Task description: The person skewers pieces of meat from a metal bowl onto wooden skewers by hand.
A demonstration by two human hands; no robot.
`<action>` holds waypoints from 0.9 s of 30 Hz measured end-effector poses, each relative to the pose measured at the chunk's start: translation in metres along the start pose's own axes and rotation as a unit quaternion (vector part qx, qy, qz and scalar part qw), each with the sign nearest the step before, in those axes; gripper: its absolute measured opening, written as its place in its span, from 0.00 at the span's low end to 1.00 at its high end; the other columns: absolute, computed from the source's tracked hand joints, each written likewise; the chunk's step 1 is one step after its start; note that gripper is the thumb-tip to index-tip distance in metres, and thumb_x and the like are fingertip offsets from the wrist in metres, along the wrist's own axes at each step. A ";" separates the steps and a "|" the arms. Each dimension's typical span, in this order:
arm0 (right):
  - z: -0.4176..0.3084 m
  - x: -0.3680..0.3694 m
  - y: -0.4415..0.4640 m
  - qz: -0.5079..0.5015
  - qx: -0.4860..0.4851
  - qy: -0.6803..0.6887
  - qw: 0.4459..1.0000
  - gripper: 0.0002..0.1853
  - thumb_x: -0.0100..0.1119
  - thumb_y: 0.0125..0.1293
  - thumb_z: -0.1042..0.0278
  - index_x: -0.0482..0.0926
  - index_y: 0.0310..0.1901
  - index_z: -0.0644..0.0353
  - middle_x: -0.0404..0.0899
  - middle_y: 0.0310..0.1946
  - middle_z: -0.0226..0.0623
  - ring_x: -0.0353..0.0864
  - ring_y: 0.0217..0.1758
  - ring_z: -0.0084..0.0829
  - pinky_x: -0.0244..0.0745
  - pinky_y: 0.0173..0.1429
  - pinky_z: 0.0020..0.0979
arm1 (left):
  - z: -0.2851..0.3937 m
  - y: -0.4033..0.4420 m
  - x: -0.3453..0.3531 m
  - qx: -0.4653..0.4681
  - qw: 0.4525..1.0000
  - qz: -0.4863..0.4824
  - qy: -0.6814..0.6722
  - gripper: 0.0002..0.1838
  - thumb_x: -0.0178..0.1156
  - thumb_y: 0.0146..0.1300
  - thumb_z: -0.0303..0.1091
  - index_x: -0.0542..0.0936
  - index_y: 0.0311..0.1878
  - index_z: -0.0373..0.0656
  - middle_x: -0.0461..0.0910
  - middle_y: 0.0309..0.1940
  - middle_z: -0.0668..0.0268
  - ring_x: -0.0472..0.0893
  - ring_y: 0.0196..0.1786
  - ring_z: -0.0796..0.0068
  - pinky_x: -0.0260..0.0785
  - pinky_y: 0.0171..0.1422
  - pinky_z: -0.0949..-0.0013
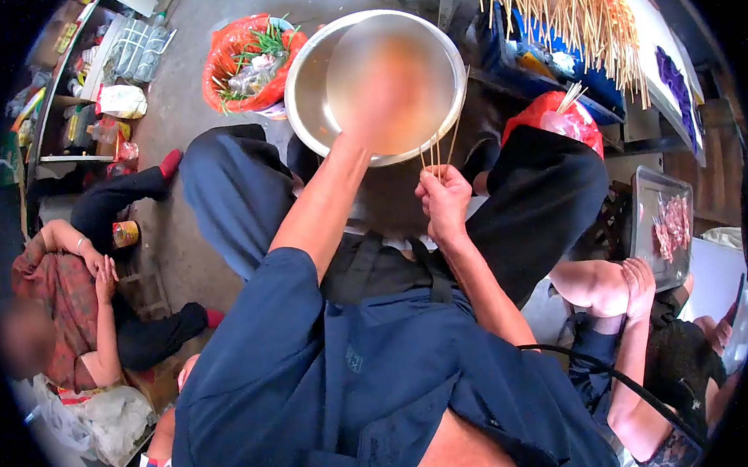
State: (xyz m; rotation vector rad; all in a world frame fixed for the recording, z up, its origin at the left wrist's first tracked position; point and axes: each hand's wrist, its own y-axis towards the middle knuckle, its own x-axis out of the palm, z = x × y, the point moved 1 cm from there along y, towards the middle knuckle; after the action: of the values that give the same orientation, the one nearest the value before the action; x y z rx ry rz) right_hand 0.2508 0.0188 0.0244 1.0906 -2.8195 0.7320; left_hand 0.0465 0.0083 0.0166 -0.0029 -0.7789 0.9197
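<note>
A large metal bowl (308, 111) sits between my knees, with something orange inside that is blurred out. My left hand (382, 95) reaches down into this bowl; the blur hides its fingers and anything they may hold. Close to the bowl's near right rim, my right hand (446, 199) is closed around several thin wooden skewers (456, 130). They point up and away from me, and their upper ends overlap the rim.
Left of the bowl stands a red bag (217, 69) with green scraps. Many skewers (577, 16) of food lie on a table at upper right. A metal tray (641, 238) holds skewered meat. People sit on both sides.
</note>
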 end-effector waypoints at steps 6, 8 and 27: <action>-0.005 0.001 0.004 0.001 0.038 0.049 0.998 0.03 0.57 0.63 0.72 0.74 0.34 0.60 0.73 0.18 0.27 0.60 0.13 0.12 0.52 0.16 0.17 | -0.006 0.003 0.001 -0.005 1.000 0.008 0.003 0.09 0.54 0.63 0.20 0.68 0.45 0.32 0.79 0.36 0.45 0.84 0.35 0.52 0.81 0.38 0.59; -0.004 0.001 0.003 -0.001 0.029 0.044 0.999 0.03 0.57 0.63 0.71 0.74 0.33 0.59 0.73 0.18 0.27 0.60 0.13 0.13 0.52 0.15 0.17 | -0.004 0.002 0.001 -0.020 1.000 0.012 0.013 0.08 0.55 0.63 0.21 0.71 0.45 0.33 0.80 0.37 0.48 0.84 0.37 0.54 0.81 0.41 0.59; -0.006 -0.018 0.008 0.028 -0.029 0.023 0.999 0.05 0.57 0.65 0.69 0.74 0.35 0.60 0.74 0.20 0.26 0.63 0.18 0.12 0.57 0.22 0.17 | -0.015 0.085 -0.056 0.097 0.682 0.025 0.725 0.15 0.68 0.47 0.37 0.82 0.38 0.42 0.83 0.33 0.55 0.82 0.37 0.57 0.73 0.43 0.58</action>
State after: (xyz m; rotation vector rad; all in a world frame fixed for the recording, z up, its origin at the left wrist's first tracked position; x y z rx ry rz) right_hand 0.2582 0.0379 0.0231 0.9765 -2.8235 0.6651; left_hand -0.0252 0.0267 -0.0552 -0.5192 0.8296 0.7466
